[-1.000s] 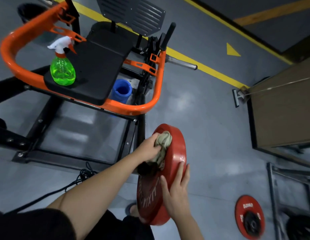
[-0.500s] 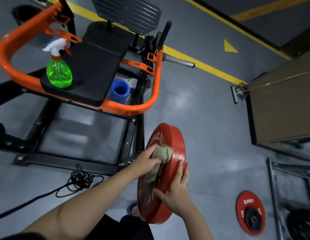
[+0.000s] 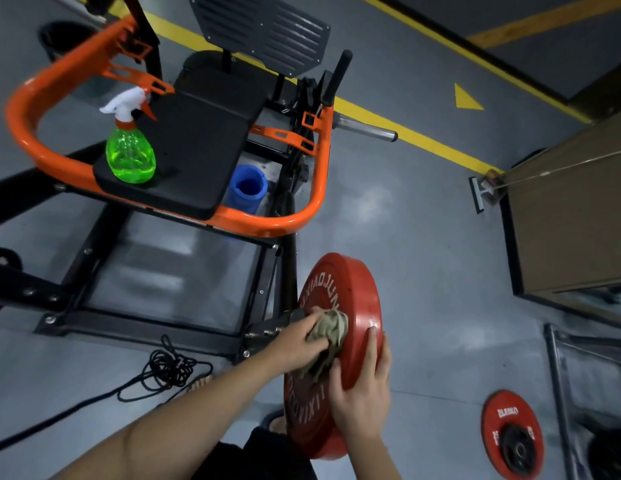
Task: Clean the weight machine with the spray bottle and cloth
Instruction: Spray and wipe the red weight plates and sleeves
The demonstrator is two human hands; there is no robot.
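Beige cloth inside left grip, against red plate.

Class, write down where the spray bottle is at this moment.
In the head view's upper left, the spray bottle stands upright on the black seat, inside the orange frame, with the blue cylinder to its right.

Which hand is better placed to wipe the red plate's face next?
Left. The left hand grips the cloth, pressed against the face of the red plate. The right hand lies flat on the rim, probably steadying it, and holds no cloth.
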